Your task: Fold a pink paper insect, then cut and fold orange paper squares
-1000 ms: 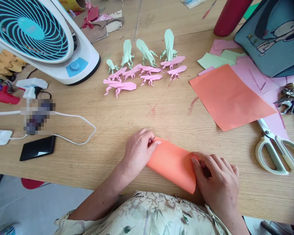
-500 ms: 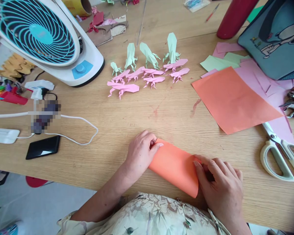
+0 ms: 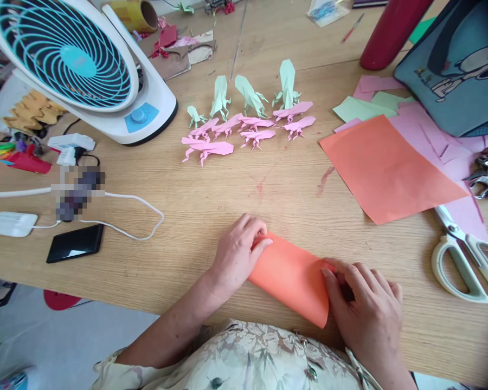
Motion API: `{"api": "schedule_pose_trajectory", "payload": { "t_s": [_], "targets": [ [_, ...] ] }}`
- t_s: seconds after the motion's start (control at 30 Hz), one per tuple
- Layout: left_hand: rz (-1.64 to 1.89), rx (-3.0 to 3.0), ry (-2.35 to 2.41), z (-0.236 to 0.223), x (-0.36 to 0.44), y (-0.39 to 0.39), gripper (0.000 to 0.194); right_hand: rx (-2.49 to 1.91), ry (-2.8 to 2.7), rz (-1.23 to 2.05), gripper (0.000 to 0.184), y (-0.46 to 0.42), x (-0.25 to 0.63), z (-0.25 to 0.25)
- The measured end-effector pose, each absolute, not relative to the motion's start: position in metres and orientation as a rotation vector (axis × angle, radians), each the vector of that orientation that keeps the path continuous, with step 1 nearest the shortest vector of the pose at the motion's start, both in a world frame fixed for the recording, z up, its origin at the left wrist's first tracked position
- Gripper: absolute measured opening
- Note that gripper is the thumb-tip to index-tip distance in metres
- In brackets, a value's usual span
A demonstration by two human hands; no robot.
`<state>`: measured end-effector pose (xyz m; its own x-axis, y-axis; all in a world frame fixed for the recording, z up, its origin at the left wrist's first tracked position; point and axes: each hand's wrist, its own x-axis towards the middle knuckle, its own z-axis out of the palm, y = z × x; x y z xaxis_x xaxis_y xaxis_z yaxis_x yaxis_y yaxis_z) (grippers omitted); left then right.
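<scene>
An orange sheet of paper (image 3: pixel 289 279) is bent over on itself near the table's front edge, its lower side still rounded rather than creased flat. My left hand (image 3: pixel 239 252) pinches its upper left corner between thumb and curled fingers. At the opposite end, my right hand (image 3: pixel 364 303) grips the right corner, thumb and forefinger pressed together on the paper. The undersides of the paper and several fingertips are hidden. Beyond my hands stand pink folded-paper insects (image 3: pixel 209 149) and pale green ones (image 3: pixel 250 96), several of them in loose rows.
Flat orange paper (image 3: pixel 390 170) lies at right over pink and green sheets. White-handled scissors (image 3: pixel 455 265) rest beside it. A blue bag (image 3: pixel 451 81) and a red bottle (image 3: pixel 394 35) stand behind. At left are a fan (image 3: pixel 146 97), a phone (image 3: pixel 75 244) and a white cable (image 3: pixel 156 203).
The camera view has shifted slightly, so the fan and paper insects appear a little lower and to the right. Both hands keep their hold on the bent orange paper, with hardly any movement.
</scene>
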<state>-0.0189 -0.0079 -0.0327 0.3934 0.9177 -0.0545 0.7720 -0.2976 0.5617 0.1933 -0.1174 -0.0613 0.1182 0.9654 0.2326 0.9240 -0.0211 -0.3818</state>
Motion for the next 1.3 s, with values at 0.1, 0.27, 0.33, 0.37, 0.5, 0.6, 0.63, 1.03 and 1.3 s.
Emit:
{"api": "schedule_pose_trajectory", "payload": {
  "t_s": [0.1,0.27,0.33,0.37,0.5,0.6,0.63,1.03,1.3],
  "targets": [
    [0.41,2.289,1.245,-0.035,-0.019,-0.008,0.012,-1.951,-1.832,0.164,0.015,-0.117,0.193,-0.061],
    [0.361,2.593,0.966,-0.029,-0.023,-0.009,0.019,-1.926,-1.834,0.176,0.014,-0.116,0.191,-0.059],
    [0.204,2.738,0.865,-0.021,-0.023,-0.014,0.021,-1.915,-1.812,0.191,0.013,-0.116,0.191,-0.058],
    [0.106,2.789,0.844,-0.015,-0.022,-0.017,0.024,-1.909,-1.8,0.2,0.013,-0.116,0.192,-0.058],
    [-0.232,2.868,0.857,0.003,-0.014,-0.032,0.047,-1.847,-1.787,0.274,0.015,-0.121,0.196,-0.058],
    [-0.337,2.9,0.887,0.007,-0.007,-0.04,0.056,-1.76,-1.83,0.31,0.023,-0.128,0.203,-0.061],
    [-0.353,2.912,0.892,0.007,-0.005,-0.041,0.058,-1.735,-1.851,0.304,0.027,-0.131,0.204,-0.062],
    [-0.456,2.876,0.91,0.006,0.004,-0.04,0.069,-1.701,-1.946,0.22,0.039,-0.142,0.207,-0.064],
    [-0.404,2.896,0.881,0.001,0.0,-0.042,0.078,-1.735,-2.023,0.233,0.049,-0.143,0.207,-0.059]
  ]
}}
